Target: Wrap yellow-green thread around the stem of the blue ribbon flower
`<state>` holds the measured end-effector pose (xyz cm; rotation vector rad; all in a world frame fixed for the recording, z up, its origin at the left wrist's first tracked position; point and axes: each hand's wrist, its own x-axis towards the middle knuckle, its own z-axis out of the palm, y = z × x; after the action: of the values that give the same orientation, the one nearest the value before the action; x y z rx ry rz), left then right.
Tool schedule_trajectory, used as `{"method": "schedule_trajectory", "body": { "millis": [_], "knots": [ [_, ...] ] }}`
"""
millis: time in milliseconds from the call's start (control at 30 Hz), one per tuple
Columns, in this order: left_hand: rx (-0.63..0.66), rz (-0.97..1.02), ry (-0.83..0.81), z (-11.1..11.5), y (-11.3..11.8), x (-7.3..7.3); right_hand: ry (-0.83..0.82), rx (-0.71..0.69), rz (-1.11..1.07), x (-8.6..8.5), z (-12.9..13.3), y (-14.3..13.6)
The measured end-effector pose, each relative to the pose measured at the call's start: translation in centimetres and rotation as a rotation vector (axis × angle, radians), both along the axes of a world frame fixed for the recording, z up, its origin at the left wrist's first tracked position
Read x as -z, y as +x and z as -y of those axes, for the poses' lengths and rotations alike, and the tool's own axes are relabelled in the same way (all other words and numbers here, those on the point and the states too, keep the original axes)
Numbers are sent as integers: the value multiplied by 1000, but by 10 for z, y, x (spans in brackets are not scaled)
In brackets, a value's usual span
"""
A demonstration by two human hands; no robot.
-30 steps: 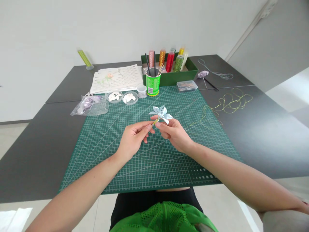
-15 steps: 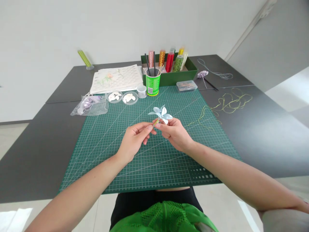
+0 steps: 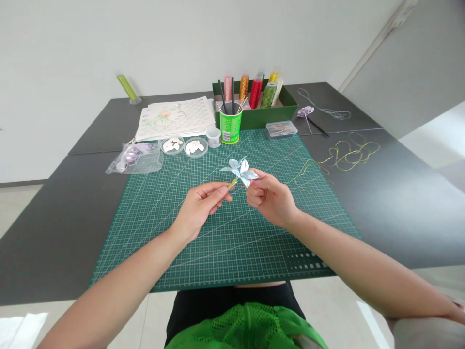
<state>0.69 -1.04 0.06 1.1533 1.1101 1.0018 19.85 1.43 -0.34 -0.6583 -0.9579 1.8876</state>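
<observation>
Above the cutting mat (image 3: 203, 242) I hold a pale blue artificial flower (image 3: 242, 170) with pointed petals and a short stem wrapped in yellow-green. My left hand (image 3: 203, 201) pinches the lower stem between thumb and index finger. At the flower's right side, my right hand (image 3: 271, 194) has its thumb and index finger closed at a petal, the other fingers curled in. The fingertips partly hide behind that petal. A loose yellow-green thread (image 3: 336, 157) trails over the mat's right edge onto the dark table.
Beyond the flower stand a green cup (image 3: 230, 127) of sticks and a green box (image 3: 254, 116) of thread spools. Petal dishes (image 3: 196, 147), a plastic bag (image 3: 136, 158) and patterned sheets (image 3: 174, 118) lie left; a clear case (image 3: 281, 129) and a purple flower (image 3: 305, 112) lie right.
My right hand has let go of the stem just under the bloom and moved right and up to a petal. The flower has shifted slightly left and up; my left hand keeps the stem.
</observation>
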Motion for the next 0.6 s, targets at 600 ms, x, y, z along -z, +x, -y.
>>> {"method": "schedule_trajectory", "body": {
  "millis": [600],
  "knots": [
    [-162, -160, 197, -6, -11, 0, 497, 177, 566, 6, 3, -1]
  ]
}}
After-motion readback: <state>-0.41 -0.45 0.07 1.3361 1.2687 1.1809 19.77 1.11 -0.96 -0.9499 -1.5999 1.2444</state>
